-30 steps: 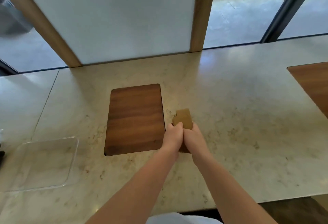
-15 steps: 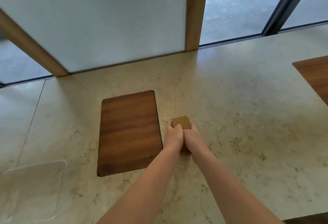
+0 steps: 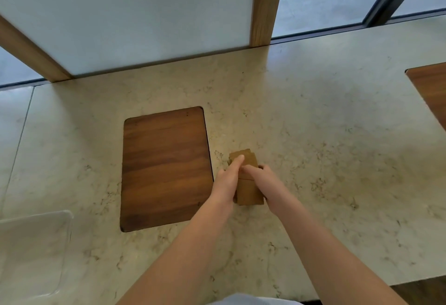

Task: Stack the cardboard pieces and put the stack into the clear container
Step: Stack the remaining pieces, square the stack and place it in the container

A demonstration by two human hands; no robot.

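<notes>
A dark wooden inset board [image 3: 165,168] sits in the marble counter [image 3: 325,160]; a second wooden inset [image 3: 432,90] shows far right.

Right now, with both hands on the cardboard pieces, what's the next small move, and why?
Probably square the cardboard pieces first: the far ones sit skewed, edges not flush. The left hand lies along one side, a finger on top, and the right hand holds the other. The clear container waits far left.
</notes>
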